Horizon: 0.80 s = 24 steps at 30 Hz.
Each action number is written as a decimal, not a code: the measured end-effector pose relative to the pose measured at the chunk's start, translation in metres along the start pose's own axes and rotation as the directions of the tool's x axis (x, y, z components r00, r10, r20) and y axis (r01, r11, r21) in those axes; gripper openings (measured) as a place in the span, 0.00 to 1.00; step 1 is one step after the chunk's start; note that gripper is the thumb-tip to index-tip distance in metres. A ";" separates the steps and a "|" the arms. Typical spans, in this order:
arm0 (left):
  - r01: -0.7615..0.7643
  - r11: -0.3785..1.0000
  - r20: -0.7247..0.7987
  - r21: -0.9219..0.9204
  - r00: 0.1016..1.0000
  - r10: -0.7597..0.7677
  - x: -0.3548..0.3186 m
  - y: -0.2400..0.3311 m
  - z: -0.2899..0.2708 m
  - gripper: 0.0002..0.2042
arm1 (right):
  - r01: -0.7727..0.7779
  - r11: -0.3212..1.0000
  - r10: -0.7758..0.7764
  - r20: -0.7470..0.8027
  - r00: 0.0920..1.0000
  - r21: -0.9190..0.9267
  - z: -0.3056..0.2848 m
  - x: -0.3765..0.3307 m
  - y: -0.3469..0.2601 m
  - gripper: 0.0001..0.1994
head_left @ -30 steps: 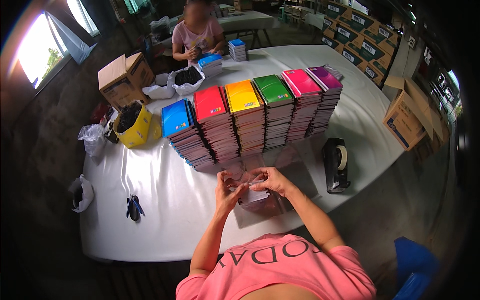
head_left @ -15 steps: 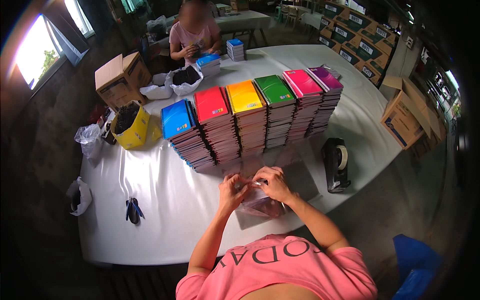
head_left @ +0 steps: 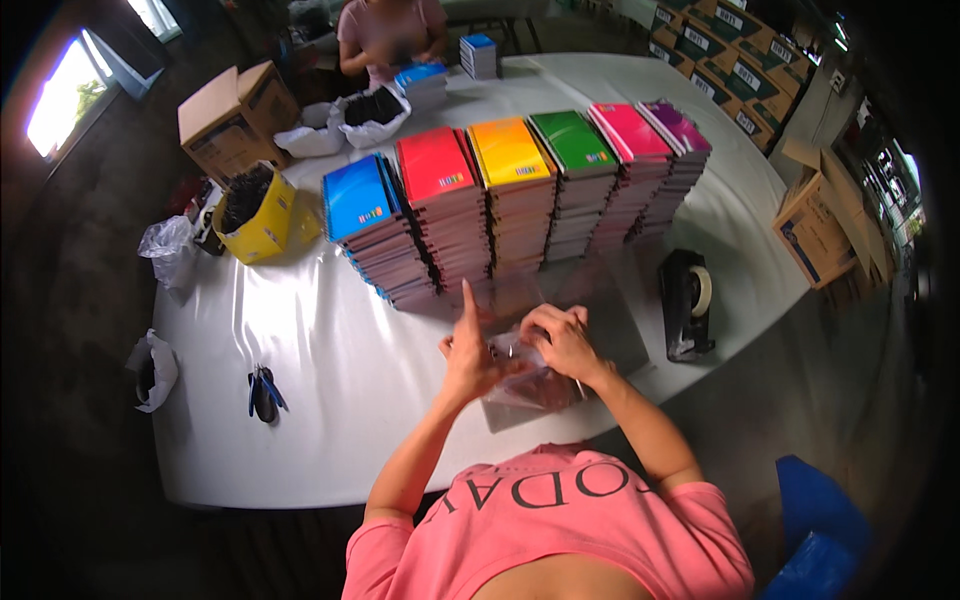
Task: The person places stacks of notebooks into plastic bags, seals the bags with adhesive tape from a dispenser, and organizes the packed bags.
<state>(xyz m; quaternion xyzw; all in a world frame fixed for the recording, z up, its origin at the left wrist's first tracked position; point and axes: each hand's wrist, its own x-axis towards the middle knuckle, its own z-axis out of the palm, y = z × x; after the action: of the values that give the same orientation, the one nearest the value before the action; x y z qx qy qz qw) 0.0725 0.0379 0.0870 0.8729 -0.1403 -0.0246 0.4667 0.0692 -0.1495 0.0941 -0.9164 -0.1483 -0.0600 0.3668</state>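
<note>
A crumpled clear plastic bag (head_left: 530,385) lies in front of me, over a flat sheet on the table. My left hand (head_left: 468,355) is at the bag's left side, index finger stretched away from me and thumb apart. My right hand (head_left: 562,343) has its fingers bent down and closed on the bag's upper part. What is inside the bag is hard to make out. Just beyond my hands stand tall stacks of spiral notebooks, topped by blue (head_left: 360,195), red (head_left: 436,165), yellow (head_left: 511,153), green (head_left: 574,140), pink (head_left: 629,132) and purple (head_left: 675,126) covers.
A black tape dispenser (head_left: 686,305) stands on the right. Blue-handled pliers (head_left: 264,393) lie on the left, with a yellow container (head_left: 262,225) of dark pieces farther back. Across the table a person (head_left: 390,35) sits by blue notebooks (head_left: 421,82). Cardboard boxes (head_left: 235,118) stand around.
My left hand has loosened its pinch and now stretches its index finger forward. The right hand stays on the bag, its fingers shifted. The whole view has tilted, moving the table upward.
</note>
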 end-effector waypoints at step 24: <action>-0.154 0.977 -0.030 0.148 0.987 0.160 0.010 0.004 0.005 0.24 | 0.029 1.000 -0.029 0.009 1.000 -0.001 -0.007 0.001 0.001 0.06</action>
<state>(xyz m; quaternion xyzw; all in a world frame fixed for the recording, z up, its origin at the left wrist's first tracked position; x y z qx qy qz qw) 0.0801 0.0287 0.0883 0.8910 -0.2004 0.0407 0.4054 0.0702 -0.1548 0.0983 -0.9146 -0.1634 -0.0613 0.3648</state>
